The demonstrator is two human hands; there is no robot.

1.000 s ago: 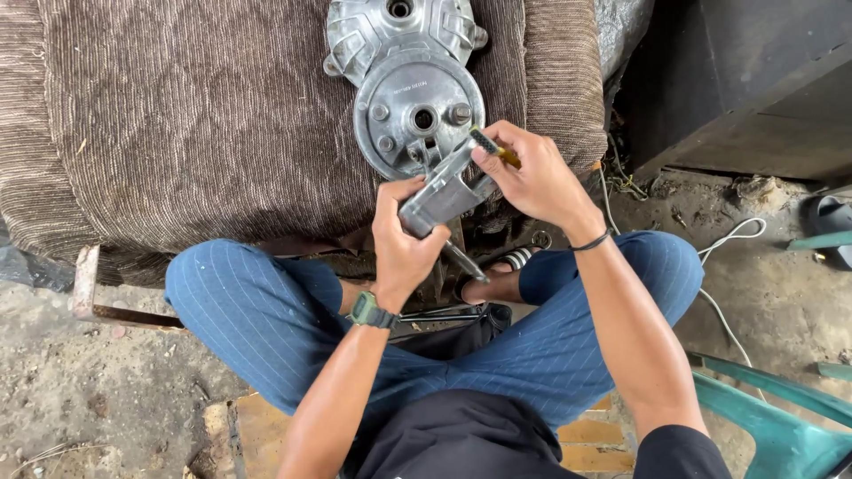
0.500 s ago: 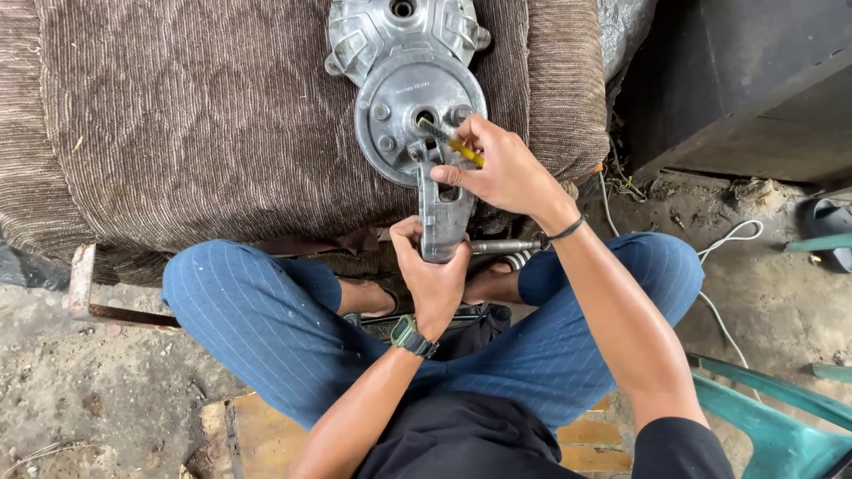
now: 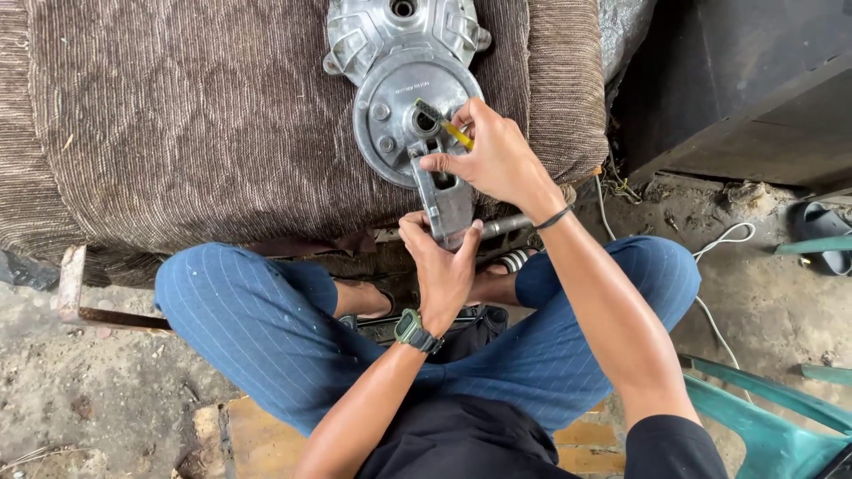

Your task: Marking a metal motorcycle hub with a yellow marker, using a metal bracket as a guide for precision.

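**Head view: cast metal part steadied while a small tool is set at its hub**

Head-camera footage shows a grey cast-aluminium bracket (image 3: pixel 444 200), oblong and rough-surfaced, clasped from below by the left hand (image 3: pixel 441 270), whose fingers are wrapped around its near end. Its far end is laid against a round, silvery aluminium cover plate (image 3: pixel 390 106) with bolt heads and a central bore. That plate is seated on a larger ribbed alloy housing (image 3: pixel 404 27), and both are rested on a brown, corded fabric cushion (image 3: pixel 195 115).

A slim tool with a yellow handle and dark tip (image 3: pixel 448 129) is pinched in the closed fingers of the right hand (image 3: pixel 497 160), its tip placed just beside the bore. A steel rod (image 3: pixel 506 224) is seen beneath the right wrist, near the bracket.

Several slips may be judged possible. The tool tip could skid off the smooth machined face if it is pressed at a slant, and the left fingers could be struck. The bracket is supported by one hand only, so it could be twisted out of line by sideways force. The soft cushion yields, so the housing could be rocked or tipped.
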